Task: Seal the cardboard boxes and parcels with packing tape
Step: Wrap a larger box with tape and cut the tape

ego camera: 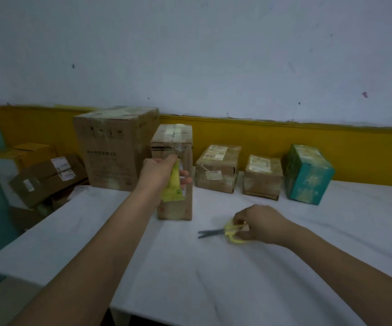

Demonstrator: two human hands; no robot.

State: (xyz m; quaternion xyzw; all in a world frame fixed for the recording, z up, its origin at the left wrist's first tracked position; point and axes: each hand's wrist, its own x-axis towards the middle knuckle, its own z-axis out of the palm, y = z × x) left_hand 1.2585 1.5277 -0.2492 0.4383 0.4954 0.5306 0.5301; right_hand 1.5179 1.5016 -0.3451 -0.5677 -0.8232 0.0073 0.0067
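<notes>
Left hand (159,170) grips tape roll (172,184) against box (175,211). Right hand (258,224) pinches scissors (223,231) (yellow handles) on tabletop (166,267). Cutting step, probably: scissors must rise to the tape.

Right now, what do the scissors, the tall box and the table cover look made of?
Scissors: dull grey metal blades, with yellow handles that look like smooth plastic. Tall box: matte brown cardboard, with shiny clear tape catching light on top. Table cover: probably white cloth, given its soft creases, though it could be thin plastic sheet.
</notes>
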